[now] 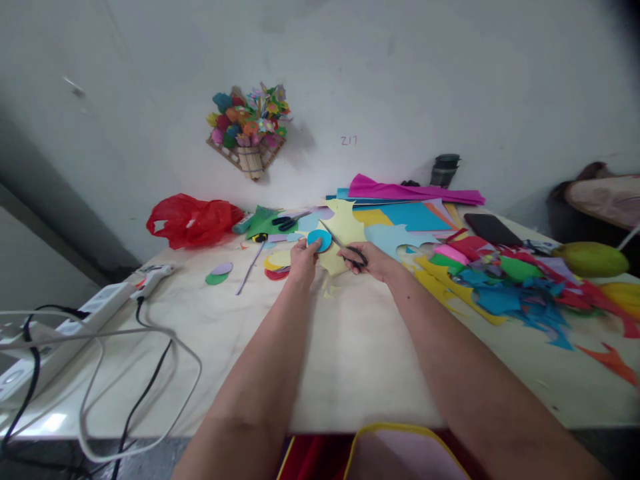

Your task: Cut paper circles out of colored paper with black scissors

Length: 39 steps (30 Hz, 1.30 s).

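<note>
Far to the left of the hands lies a white power strip (107, 303); nearer, beyond the left forearm, sit a red plastic bag (193, 220) and a lilac disc (223, 269) overlapping a green disc (216, 279). Just left of the left hand are a narrow lilac strip (251, 268) and a small stack of yellow and red discs (277, 261), with spare scissors (285, 223) behind. The left hand (303, 259) pinches a blue disc (321, 241), thumb on top, over pale yellow paper (347, 220) that spreads behind and between the hands. The right hand (373, 259) grips black-handled scissors (362, 255), blades angled toward the disc's right edge; I cannot tell how far they are parted. The step appears to be cutting the yellow paper around the disc. The next snip calls for a steady pinch, blades clear of the left fingertips. Right of the right hand lie coloured paper scraps (520, 287).
</note>
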### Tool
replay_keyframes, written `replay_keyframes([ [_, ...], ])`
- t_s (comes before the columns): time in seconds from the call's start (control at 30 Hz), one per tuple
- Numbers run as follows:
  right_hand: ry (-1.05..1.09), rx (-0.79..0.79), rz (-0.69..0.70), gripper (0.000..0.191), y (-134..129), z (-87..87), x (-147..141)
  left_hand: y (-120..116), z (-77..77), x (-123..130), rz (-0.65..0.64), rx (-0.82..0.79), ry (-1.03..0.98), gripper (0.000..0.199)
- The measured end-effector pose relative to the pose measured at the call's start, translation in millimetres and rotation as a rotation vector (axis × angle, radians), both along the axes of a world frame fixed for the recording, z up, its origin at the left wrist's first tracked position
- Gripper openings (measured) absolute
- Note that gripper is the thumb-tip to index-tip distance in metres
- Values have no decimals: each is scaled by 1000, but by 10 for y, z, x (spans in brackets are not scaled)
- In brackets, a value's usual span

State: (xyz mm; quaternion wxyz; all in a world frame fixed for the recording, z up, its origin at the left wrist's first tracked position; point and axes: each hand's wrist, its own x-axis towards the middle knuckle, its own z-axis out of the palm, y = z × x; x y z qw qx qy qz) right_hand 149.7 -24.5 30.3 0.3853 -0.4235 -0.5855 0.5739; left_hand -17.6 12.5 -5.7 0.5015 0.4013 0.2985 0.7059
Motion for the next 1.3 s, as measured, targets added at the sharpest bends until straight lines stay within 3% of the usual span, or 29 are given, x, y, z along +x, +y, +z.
replay_keyframes([
  [1.3,50,25,40,17,67,-18,85,-65,86,0,-86,11,-15,35],
])
